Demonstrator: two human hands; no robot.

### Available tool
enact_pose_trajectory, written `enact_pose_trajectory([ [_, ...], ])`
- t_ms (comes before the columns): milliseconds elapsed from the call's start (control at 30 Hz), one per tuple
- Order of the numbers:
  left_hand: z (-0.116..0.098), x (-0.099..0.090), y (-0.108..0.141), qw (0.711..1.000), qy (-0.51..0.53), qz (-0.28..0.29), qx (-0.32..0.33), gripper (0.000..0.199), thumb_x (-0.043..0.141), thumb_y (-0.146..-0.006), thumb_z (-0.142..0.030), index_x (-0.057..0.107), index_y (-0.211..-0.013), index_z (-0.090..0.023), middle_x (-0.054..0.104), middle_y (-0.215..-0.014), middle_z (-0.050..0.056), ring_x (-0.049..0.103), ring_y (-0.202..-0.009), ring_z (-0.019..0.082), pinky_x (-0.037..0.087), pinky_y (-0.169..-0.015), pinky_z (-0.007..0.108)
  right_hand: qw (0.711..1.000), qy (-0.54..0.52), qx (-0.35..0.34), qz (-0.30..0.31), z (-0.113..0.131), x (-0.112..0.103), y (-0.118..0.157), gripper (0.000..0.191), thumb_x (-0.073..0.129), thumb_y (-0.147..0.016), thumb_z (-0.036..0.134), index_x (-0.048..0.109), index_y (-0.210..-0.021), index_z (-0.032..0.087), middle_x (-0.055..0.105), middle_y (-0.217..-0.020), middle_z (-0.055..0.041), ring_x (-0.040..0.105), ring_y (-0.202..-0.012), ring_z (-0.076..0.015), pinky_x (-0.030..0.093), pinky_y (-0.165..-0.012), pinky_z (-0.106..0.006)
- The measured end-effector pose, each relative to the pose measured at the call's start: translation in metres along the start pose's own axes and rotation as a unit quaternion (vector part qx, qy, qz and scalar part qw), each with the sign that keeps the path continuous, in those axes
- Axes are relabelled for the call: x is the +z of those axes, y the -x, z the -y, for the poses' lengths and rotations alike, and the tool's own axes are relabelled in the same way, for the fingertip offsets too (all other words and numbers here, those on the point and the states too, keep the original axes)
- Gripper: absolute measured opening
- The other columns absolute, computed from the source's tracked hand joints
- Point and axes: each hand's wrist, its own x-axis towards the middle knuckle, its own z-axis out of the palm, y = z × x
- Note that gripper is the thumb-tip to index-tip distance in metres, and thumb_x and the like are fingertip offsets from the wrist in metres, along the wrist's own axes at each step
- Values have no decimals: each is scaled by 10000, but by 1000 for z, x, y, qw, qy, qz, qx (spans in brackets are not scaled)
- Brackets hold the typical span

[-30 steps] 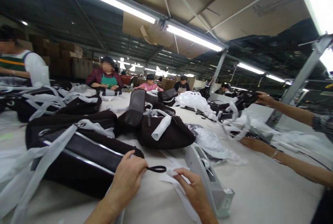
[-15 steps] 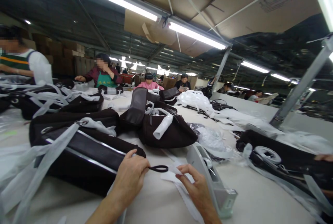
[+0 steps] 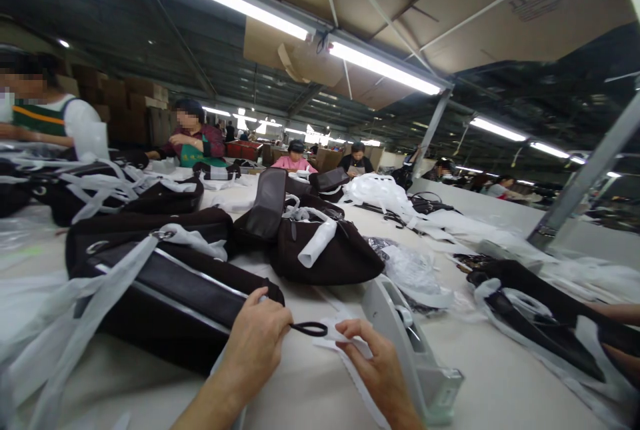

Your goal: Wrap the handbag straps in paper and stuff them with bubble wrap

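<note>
My left hand is closed at the near right end of a large black bag. Out of its fingers sticks a thin black loop strap, pointing right. Facing it, my right hand has thumb and fingers drawn together in a pinch at a thin, whitish paper piece by the loop's tip. How much of that piece is between the fingertips is hard to see. White wrapping strips hang from a metal ring on the bag. Just right of my right hand stands a grey tape dispenser.
Another black bag with a white-wrapped handle lies behind. Crumpled clear plastic is beside it. At right, a co-worker's hands touch a black bag with white wrapping. More bags lie at left, with several people beyond the table.
The view has shifted slightly. My hands keep nearly the same places, and the loop strap still sticks out from my left hand. At right, the co-worker's bag and wrapping have moved.
</note>
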Motion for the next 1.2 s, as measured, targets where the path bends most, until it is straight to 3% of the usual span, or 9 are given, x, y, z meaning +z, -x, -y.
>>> enact_pose_trajectory([
  [333, 2, 2, 2, 1000, -16, -8, 22, 251, 504, -831, -11, 670, -747, -180, 680, -736, 30, 650, -774, 195, 379, -1080, 502, 1000, 3, 26, 17, 17, 8, 1, 45, 670, -868, 275, 701, -859, 245, 763, -877, -7, 712, -863, -210, 508, -773, -252],
  [667, 5, -2, 5, 999, 11, -17, 34, 239, 526, -824, -36, 693, -751, -190, 697, -715, 30, 665, -761, 199, 380, -1076, 517, 997, 26, -25, 67, 42, 17, -6, 174, 657, -893, 364, 735, -1003, 255, 784, -990, -24, 727, -921, -219, 526, -794, -249],
  [833, -1, -8, 11, 999, 27, -8, 32, 195, 587, -802, -47, 706, -760, -196, 713, -728, 23, 673, -756, 191, 382, -1085, 509, 979, 134, 14, 152, 78, 13, -18, 218, 679, -867, 306, 743, -1057, 221, 781, -1064, -62, 715, -988, -262, 497, -863, -311],
  [933, -9, -12, 15, 998, 46, 11, 36, 156, 620, -805, -51, 689, -758, -183, 706, -733, 15, 671, -764, 182, 354, -1111, 523, 948, 218, 21, 230, 112, 10, -29, 164, 684, -856, 260, 749, -1004, 232, 787, -964, -42, 714, -924, -265, 461, -789, -320],
  [1033, -16, -24, 19, 997, 68, 25, 40, 149, 619, -858, -69, 663, -769, -181, 708, -771, 8, 680, -909, 199, 290, -1147, 558, 915, 292, 0, 278, 141, 9, -41, 101, 657, -846, 198, 745, -891, 218, 778, -885, -45, 705, -896, -264, 403, -705, -306],
  [1133, -18, -47, 25, 993, 95, 59, 45, 99, 698, -853, -126, 666, -881, -216, 730, -896, 3, 587, -1208, 254, 190, -1178, 615, 905, 310, -15, 292, 161, 6, -53, 143, 633, -821, 129, 748, -838, 212, 769, -832, -37, 691, -838, -226, 361, -670, -287],
  [1200, -16, -64, 30, 989, 99, 98, 59, 423, 793, -774, -147, 628, -1145, -265, 691, -1212, 32, 462, -1361, 286, 144, -1185, 649, 911, 295, -23, 289, 171, 3, -61, 174, 624, -808, 93, 752, -818, 212, 761, -794, -24, 678, -787, -200, 347, -660, -279],
])
